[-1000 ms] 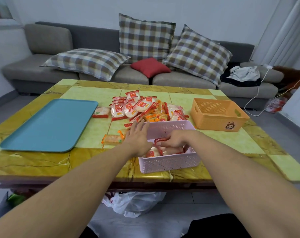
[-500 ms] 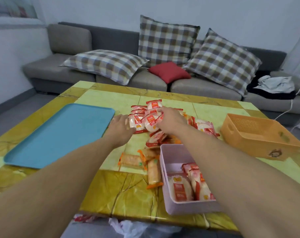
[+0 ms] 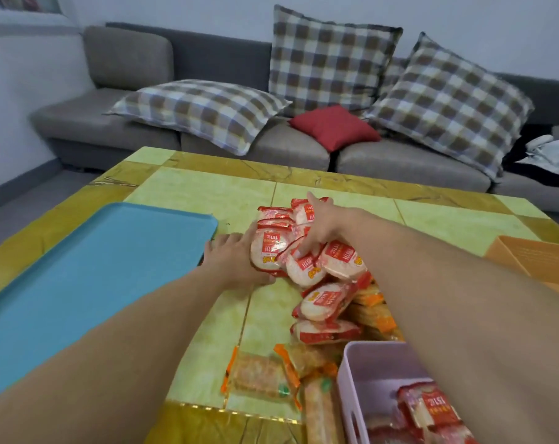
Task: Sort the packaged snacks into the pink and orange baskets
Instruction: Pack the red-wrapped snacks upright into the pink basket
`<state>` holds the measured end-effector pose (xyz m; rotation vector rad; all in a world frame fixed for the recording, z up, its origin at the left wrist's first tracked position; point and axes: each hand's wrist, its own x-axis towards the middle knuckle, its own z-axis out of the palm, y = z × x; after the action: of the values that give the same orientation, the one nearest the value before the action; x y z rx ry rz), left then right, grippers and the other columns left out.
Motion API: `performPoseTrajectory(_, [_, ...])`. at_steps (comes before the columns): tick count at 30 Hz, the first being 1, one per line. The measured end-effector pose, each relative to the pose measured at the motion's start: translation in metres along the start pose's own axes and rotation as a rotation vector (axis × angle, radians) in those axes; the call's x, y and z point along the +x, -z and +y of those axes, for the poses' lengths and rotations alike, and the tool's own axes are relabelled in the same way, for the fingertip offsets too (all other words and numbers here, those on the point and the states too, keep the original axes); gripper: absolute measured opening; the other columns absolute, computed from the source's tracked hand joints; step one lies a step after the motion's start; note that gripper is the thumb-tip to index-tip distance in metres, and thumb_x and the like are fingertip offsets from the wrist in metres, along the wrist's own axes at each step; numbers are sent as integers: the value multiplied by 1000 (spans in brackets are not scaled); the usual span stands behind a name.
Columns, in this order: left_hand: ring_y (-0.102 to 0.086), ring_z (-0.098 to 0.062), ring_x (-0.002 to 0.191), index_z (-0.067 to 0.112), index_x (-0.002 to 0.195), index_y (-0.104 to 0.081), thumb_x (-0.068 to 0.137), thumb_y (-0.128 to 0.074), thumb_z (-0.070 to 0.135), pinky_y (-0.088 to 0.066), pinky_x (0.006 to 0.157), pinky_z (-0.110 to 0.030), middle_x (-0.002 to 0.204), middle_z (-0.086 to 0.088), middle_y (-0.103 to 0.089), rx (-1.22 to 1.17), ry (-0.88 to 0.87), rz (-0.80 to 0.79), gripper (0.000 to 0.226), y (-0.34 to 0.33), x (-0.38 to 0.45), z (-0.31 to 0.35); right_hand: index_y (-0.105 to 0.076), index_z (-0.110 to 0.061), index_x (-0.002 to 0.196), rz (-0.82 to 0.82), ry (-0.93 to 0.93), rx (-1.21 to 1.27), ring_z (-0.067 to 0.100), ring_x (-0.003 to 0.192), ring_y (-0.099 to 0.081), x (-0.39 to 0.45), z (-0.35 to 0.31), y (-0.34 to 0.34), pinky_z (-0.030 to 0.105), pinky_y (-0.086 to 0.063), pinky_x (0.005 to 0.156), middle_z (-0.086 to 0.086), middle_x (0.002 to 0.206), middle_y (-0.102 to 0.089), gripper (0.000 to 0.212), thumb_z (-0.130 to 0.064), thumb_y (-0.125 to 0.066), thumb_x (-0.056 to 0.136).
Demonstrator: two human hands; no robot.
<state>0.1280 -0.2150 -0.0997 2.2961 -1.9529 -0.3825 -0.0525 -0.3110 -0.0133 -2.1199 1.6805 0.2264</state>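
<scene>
A pile of red-and-white snack packets (image 3: pixel 323 302) lies mid-table. My left hand (image 3: pixel 231 257) cups the pile's left side, pressed against a red packet (image 3: pixel 268 248). My right hand (image 3: pixel 319 225) lies on top of the pile, fingers curled over several red packets. Orange-wrapped snacks (image 3: pixel 259 374) lie nearer me, with more under my right arm. The pink basket (image 3: pixel 351 389) sits at the lower right and holds several red packets. Only a corner of the orange basket (image 3: pixel 534 254) shows at the right edge.
A blue tray (image 3: pixel 89 283) covers the left of the yellow-green table (image 3: pixel 204 197). Behind the table stands a grey sofa (image 3: pixel 291 149) with plaid cushions and a red pillow.
Both hands have closed in on the red packets from either side and bunched them together. The camera has come closer and lower over the pile.
</scene>
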Motion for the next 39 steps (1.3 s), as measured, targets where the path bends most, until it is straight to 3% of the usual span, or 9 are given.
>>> performPoseTrajectory(4, [-35,-34,141,42,158,5,68,-80,63,-37,112,-50,149,-3,-46,44,-21,-58,126,20,2,0,-21,-38,158,-64,16,124,37,121,-58,4,1,1,53,-54,95,11,153,-43,136,-33,-102,49])
performPoseTrajectory(7, [-56,-30,124,36,160,4,76,-82,25,-51,97,-40,141,-3,-58,-29,-11,-118,121,34,3,-3,-33,-34,151,-121,41,164,33,105,-67,-2,2,4,51,-59,88,10,121,-63,114,-23,-99,59])
performPoseTrajectory(12, [-60,-28,113,27,161,8,86,-64,12,-50,82,-32,139,-10,-55,34,-47,-88,104,41,-1,3,-21,-34,156,-47,68,154,30,102,-67,-12,3,4,48,-59,87,7,134,-59,135,-32,-102,48])
performPoseTrajectory(17, [-63,-31,98,25,155,-28,97,-52,26,-55,75,-37,126,-14,-62,-274,171,184,63,59,-1,-5,-31,-29,155,-30,87,107,26,115,-61,-8,7,3,44,-52,100,0,135,-60,137,-45,-100,38])
performPoseTrajectory(22, [-66,-21,75,20,141,-48,84,-48,3,-54,56,-32,104,-9,-66,-740,368,401,60,67,1,-8,-30,-33,153,-52,114,164,28,118,-61,-10,10,0,46,-51,101,-1,138,-59,134,-43,-100,39])
performPoseTrajectory(26, [-66,-22,62,18,133,-54,84,-44,-3,-51,48,-29,89,-12,-69,-1011,301,72,55,70,-4,9,-35,-32,151,-59,133,201,26,111,-65,-7,13,-2,45,-54,96,-1,130,-64,142,-49,-96,24])
performPoseTrajectory(30, [-66,-23,89,22,153,-33,82,-63,0,-53,65,-30,102,-12,-68,-773,115,-226,80,62,1,20,-40,-31,149,-66,145,202,26,111,-66,-2,15,-2,44,-55,96,-2,127,-66,142,-51,-95,19])
performPoseTrajectory(35, [-43,-33,135,33,160,-16,68,-89,3,-53,96,-42,159,-9,-27,-400,-70,-145,121,64,29,25,-28,-32,156,-72,121,155,28,125,-58,-5,15,-1,46,-50,104,-1,142,-57,139,-44,-101,38])
performPoseTrajectory(39, [-29,-31,149,37,160,-4,58,-98,24,-34,118,-49,166,0,-22,-185,-130,-361,139,68,48,31,-15,-35,160,-101,140,80,29,130,-53,-6,16,0,46,-48,105,1,151,-49,134,-37,-99,55])
